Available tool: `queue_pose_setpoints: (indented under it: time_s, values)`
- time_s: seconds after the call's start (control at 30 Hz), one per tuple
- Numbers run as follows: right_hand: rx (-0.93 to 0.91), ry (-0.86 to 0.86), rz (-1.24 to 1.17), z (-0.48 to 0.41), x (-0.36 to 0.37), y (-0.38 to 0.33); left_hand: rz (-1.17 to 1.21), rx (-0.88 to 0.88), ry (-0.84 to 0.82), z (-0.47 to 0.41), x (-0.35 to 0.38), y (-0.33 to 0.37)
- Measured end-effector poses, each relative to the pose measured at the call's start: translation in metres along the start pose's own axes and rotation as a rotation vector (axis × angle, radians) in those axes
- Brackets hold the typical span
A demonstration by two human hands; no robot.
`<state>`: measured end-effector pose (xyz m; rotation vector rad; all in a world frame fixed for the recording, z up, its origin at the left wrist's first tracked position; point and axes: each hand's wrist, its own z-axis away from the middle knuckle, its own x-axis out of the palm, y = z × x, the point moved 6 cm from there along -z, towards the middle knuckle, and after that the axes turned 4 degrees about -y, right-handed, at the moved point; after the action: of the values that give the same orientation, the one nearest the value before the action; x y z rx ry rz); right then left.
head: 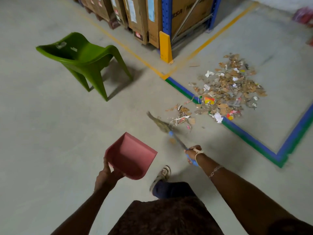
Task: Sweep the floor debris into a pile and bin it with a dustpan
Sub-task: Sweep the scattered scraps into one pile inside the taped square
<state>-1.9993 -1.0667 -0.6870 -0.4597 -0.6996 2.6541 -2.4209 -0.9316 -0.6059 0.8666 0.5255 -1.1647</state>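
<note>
A big pile of cardboard scraps and paper debris [230, 89] lies on the concrete floor at right, over a blue and green floor line. A smaller scatter of scraps [182, 116] sits just left of it. My right hand [193, 154] grips the blue handle of a short broom [162, 124], whose blurred bristles touch the floor beside the smaller scatter. My left hand [106, 175] holds a pink dustpan [131, 155] in the air, its open mouth pointing up and away from me.
A green plastic chair [84, 61] stands at left. Cardboard boxes [135, 17] and a blue rack post with a yellow guard [165, 46] line the back. Yellow floor lines [128, 48] meet near the rack. My foot [162, 175] is under the broom hand.
</note>
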Motion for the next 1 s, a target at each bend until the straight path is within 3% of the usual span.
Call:
queue_pose_setpoints:
  time_s: [0.13,0.27,0.5,0.73,0.87,1.0]
  values:
    - [-0.040,0.114,-0.019,-0.009,-0.081,0.000,0.057,-0.015,-0.065,0.026,0.044,-0.004]
    - [-0.051,0.224,-0.187,-0.013,-0.141,0.014,0.058,-0.034,-0.083,0.050,0.073,0.003]
    - [-0.169,0.258,-0.207,0.025,-0.183,0.054,0.088,-0.089,-0.059,0.086,0.102,0.046]
    - [-0.127,-0.021,-0.215,0.052,-0.196,0.098,0.225,-0.219,-0.089,0.154,0.156,0.076]
    - [-0.088,-0.182,-0.036,0.045,-0.201,0.099,0.252,-0.256,-0.066,0.180,0.178,0.095]
    - [-0.058,-0.212,0.125,0.022,-0.205,0.110,0.212,-0.249,-0.052,0.203,0.188,0.122]
